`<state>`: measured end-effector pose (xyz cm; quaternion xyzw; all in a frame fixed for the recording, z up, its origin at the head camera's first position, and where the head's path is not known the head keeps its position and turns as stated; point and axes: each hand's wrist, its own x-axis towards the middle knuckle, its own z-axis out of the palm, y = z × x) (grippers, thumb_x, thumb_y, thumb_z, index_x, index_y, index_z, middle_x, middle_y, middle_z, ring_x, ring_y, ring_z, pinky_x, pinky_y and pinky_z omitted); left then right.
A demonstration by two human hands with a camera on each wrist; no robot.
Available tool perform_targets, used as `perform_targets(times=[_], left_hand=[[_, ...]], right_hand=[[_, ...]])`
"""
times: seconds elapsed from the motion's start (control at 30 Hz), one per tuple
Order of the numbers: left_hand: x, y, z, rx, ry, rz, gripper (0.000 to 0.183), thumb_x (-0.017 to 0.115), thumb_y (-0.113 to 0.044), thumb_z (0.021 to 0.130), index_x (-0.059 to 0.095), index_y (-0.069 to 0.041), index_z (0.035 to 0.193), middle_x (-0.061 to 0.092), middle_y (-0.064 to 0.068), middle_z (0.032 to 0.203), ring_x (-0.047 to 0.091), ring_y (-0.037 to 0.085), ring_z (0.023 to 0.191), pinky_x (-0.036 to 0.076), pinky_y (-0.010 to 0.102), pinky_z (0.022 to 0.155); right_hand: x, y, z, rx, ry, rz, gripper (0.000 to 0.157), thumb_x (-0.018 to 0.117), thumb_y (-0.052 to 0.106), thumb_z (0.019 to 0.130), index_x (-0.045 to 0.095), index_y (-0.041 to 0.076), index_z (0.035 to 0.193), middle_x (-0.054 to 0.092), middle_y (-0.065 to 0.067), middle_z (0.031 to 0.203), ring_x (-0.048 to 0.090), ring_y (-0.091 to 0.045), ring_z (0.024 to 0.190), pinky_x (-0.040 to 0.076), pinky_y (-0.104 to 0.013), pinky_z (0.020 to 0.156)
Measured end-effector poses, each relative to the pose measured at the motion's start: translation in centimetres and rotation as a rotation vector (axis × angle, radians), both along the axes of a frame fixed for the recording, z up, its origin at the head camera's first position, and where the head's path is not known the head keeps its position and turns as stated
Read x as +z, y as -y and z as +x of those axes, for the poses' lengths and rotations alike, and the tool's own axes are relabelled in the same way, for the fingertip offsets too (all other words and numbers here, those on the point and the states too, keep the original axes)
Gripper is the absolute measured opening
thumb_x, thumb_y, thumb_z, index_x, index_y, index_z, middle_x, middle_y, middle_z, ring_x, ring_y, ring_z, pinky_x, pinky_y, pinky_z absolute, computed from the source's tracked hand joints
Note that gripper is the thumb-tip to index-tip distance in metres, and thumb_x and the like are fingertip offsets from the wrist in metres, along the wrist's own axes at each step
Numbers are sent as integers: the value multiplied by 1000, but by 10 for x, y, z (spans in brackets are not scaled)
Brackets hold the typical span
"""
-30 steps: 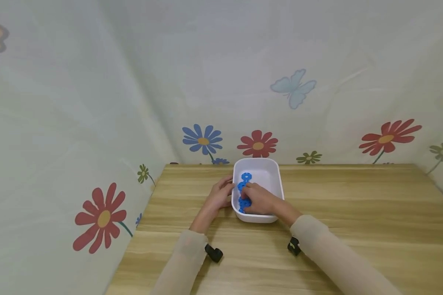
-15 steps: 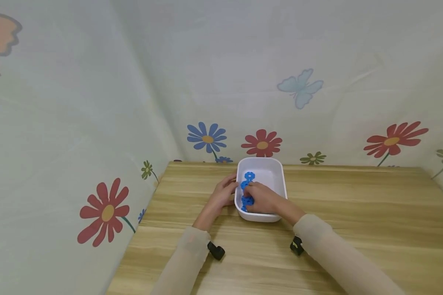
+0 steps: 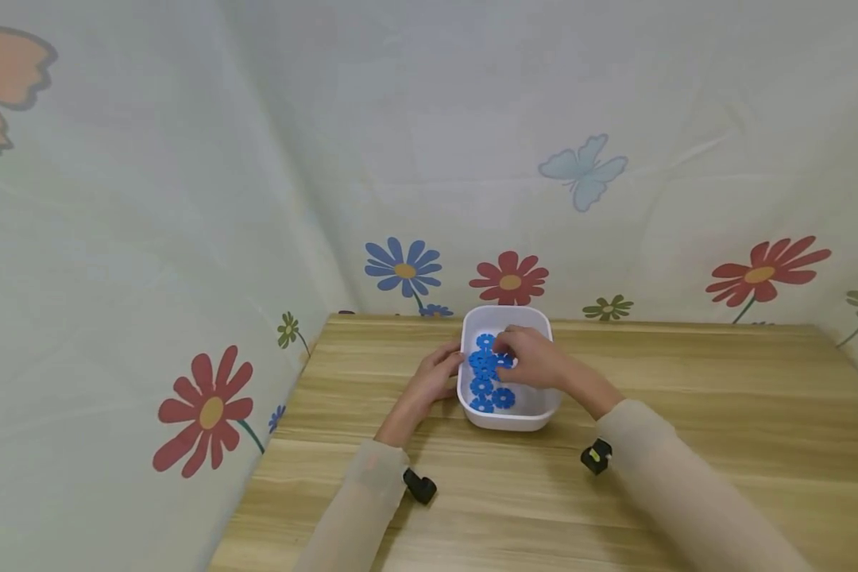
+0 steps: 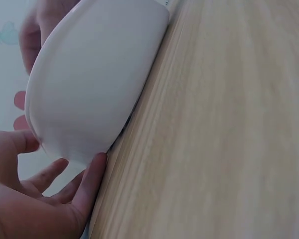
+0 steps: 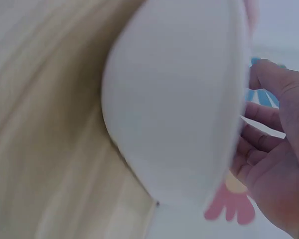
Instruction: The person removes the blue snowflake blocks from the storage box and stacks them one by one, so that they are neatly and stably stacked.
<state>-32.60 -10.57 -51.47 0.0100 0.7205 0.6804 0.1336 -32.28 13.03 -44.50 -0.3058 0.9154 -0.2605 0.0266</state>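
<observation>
Several blue flower-shaped discs (image 3: 503,397) lie in a white rectangular bin (image 3: 518,423), most of them along its left side. My left hand (image 3: 431,378) rests against the bin's left outer wall. In the left wrist view, its thumb touches near the rim and a finger reaches the base. My right hand (image 3: 536,357) is over the bin, its bent fingers and thumb spread apart around a blue disc. In the right wrist view, a gap shows between this thumb and the fingers (image 5: 263,115), while the fingertips are partly hidden behind the bin wall (image 5: 174,94).
The bin stands on a wood-grain table (image 3: 686,413) near its back edge. Behind it hangs a pale cloth backdrop (image 3: 436,119) printed with flowers and a butterfly. Black wrist cameras (image 3: 419,486) sit under both sleeves.
My right hand has shifted rightward and up from the discs at the bin's left side, uncovering several of them. The left hand stays at the wall. The head view has turned slightly left.
</observation>
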Motion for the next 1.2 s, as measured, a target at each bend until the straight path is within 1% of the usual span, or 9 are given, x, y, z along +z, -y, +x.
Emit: perform_targets(times=[0.2, 0.3, 0.4, 0.53, 0.7, 0.9, 1.0, 1.1, 1.2], left_hand=[[-2, 1, -3, -6, 7, -6, 50, 56, -34, 110, 52, -17, 158, 56, 14, 154, 58, 33, 136, 59, 47, 101], [-2, 1, -4, -7, 19, -1, 50, 57, -34, 110, 52, -17, 157, 56, 14, 154, 58, 33, 136, 59, 48, 102], [-2, 1, -4, -11, 31, -9, 51, 57, -35, 110, 52, -17, 157, 55, 13, 154, 58, 32, 136, 59, 47, 102], [-1, 2, -2, -9, 36, -19, 51, 56, -36, 110, 52, -17, 157, 56, 12, 154, 58, 32, 137, 59, 47, 102], [0, 4, 0, -6, 37, -17, 51, 56, -35, 110, 52, -15, 157, 57, 13, 153, 57, 32, 138, 58, 48, 103], [1, 4, 2, -13, 33, -24, 51, 55, -35, 111, 51, -15, 158, 57, 12, 153, 57, 32, 137, 59, 47, 102], [0, 3, 1, -9, 34, 4, 52, 56, -34, 110, 51, -12, 157, 57, 13, 152, 58, 32, 137, 60, 46, 101], [-1, 2, 0, -3, 29, 28, 53, 57, -34, 110, 51, -10, 157, 58, 16, 151, 58, 32, 137, 60, 45, 99], [0, 1, 1, -1, 35, 30, 53, 58, -34, 110, 51, -10, 157, 58, 16, 151, 58, 32, 137, 60, 45, 99]], right_hand=[[16, -35, -2, -56, -17, -96, 34, 83, 14, 89, 71, -3, 116, 68, -13, 107, 65, -30, 101, 62, -49, 92], [18, -56, -4, -111, -25, -121, 34, 83, 13, 89, 71, -4, 116, 69, -14, 108, 66, -31, 101, 62, -50, 92], [15, -77, -7, -148, -52, -148, 33, 83, 11, 90, 71, -6, 115, 70, -17, 108, 66, -33, 99, 62, -53, 92], [6, -101, -9, -176, -90, -174, 32, 83, 9, 90, 70, -10, 113, 71, -20, 108, 68, -35, 97, 61, -57, 91], [-9, -121, -9, -205, -79, -168, 32, 81, 10, 92, 70, -11, 114, 70, -21, 107, 67, -36, 97, 60, -58, 91], [-31, -136, -10, -228, -72, -111, 32, 81, 12, 93, 70, -10, 114, 72, -19, 104, 68, -36, 97, 60, -56, 88], [-41, -141, -12, -241, -71, -89, 31, 81, 12, 93, 71, -9, 113, 72, -19, 104, 69, -36, 97, 60, -55, 88], [-48, -144, -13, -250, -63, -70, 31, 81, 14, 95, 71, -9, 114, 73, -20, 107, 69, -37, 100, 59, -57, 90], [-53, -147, -13, -258, -50, -60, 31, 80, 14, 96, 71, -8, 114, 73, -20, 109, 69, -37, 102, 58, -58, 91]])
